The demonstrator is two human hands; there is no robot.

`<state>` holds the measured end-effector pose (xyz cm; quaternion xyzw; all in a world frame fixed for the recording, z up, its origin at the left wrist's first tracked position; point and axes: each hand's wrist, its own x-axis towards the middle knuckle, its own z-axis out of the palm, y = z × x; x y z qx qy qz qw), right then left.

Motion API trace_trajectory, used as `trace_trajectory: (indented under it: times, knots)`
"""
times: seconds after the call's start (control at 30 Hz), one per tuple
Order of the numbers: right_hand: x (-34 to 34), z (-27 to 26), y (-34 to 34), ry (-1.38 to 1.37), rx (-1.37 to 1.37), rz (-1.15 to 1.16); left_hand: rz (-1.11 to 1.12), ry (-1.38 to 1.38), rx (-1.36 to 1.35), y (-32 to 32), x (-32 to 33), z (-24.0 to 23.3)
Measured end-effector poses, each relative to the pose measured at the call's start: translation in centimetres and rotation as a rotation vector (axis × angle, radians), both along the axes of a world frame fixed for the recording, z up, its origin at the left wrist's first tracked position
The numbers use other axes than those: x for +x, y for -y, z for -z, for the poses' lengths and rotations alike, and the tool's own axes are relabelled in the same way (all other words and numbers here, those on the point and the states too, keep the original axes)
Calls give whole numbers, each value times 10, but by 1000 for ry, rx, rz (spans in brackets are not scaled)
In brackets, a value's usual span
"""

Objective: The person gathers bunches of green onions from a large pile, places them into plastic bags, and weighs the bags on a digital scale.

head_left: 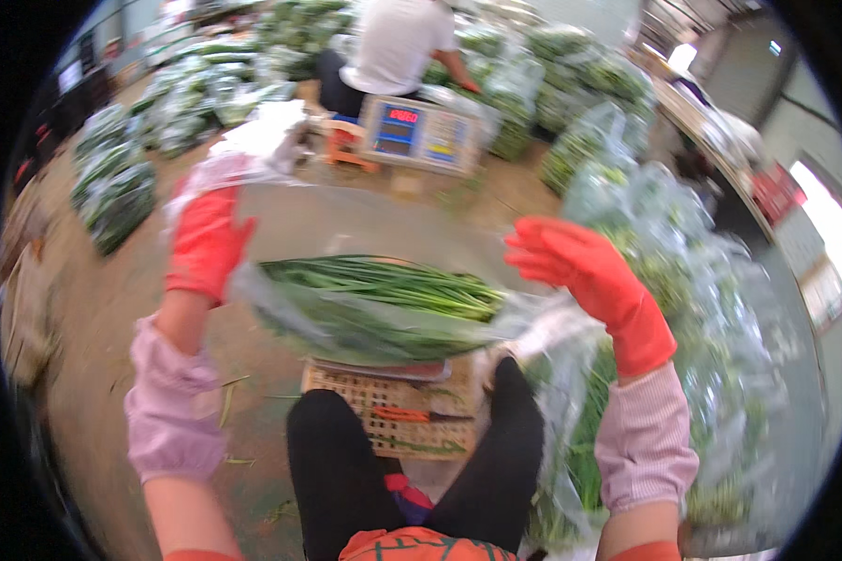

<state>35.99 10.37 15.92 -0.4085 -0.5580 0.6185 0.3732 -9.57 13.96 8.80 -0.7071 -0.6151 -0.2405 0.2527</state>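
Note:
In front of me, a clear plastic bag (365,336) holds a bundle of long green leafy stems (386,284), probably Chinese chives, with the pale ends to the right. Bag and bundle rest on a scale platform (421,372) above a tan plastic crate (330,379). My left hand (207,242), in a red rubber glove, is raised to the left of the bundle. Its fingertips lie behind thin white plastic film (252,151), so its grip is hidden. My right hand (575,270), also red-gloved, hovers above the bundle's right end, fingers curved, with nothing seen in it.
Orange-handled scissors (407,414) lie on the crate between my knees. The scale's lit display (421,133) stands ahead beside an orange stool (347,144). A person in a white shirt (400,49) sits beyond it. Bagged greens (695,301) line the right side; more bags (116,182) lie left.

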Motion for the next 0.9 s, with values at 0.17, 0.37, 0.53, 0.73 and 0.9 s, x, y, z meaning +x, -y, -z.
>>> trace_trajectory:
  times: [0.17,0.37,0.53,0.73,0.9]
  knots:
    - [83,-4,72,54,268,481,51,140,-181,4,-28,-7]
    - [237,155,221,-78,-295,1223,318,1036,-722,-3,-16,-43]
    - [274,209,348,93,-479,1549,646,1028,-301,94,57,-95]
    - [284,204,452,1170,-762,1351,1119,1207,-1244,162,224,-42]
    - [188,166,412,1680,-757,672,1709,362,-789,205,363,48]
